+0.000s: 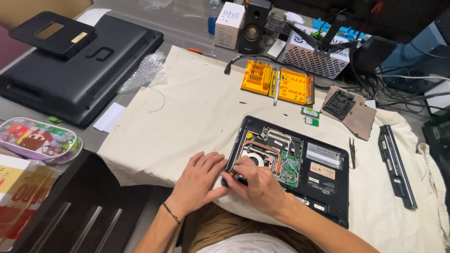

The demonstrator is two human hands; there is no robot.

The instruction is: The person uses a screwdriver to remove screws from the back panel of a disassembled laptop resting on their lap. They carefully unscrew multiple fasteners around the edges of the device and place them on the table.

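Opened laptop lying bottom-up on a cream cloth, near corner overhanging the table edge toward the lap, copper heat pipe, fan and green circuit board laid bare. Left hand spread flat, fingers loose, resting on the cloth and touching the laptop's left edge, gripping nothing. Right hand curled at the near left corner of the chassis, fingertips pinched around what looks like a small yellow-handled screwdriver, mostly hidden under the knuckles. Probably a stiff, fairly heavy shell, but fragile inside: exposed board and thin fan fins best left untouched, safer held by the plastic rim and corners. Smooth black casing likely to slide on the cloth unless braced. Beyond it, an orange screwdriver bit set, two small memory modules, a removed brown cover panel, tweezers and a long black battery at the right.
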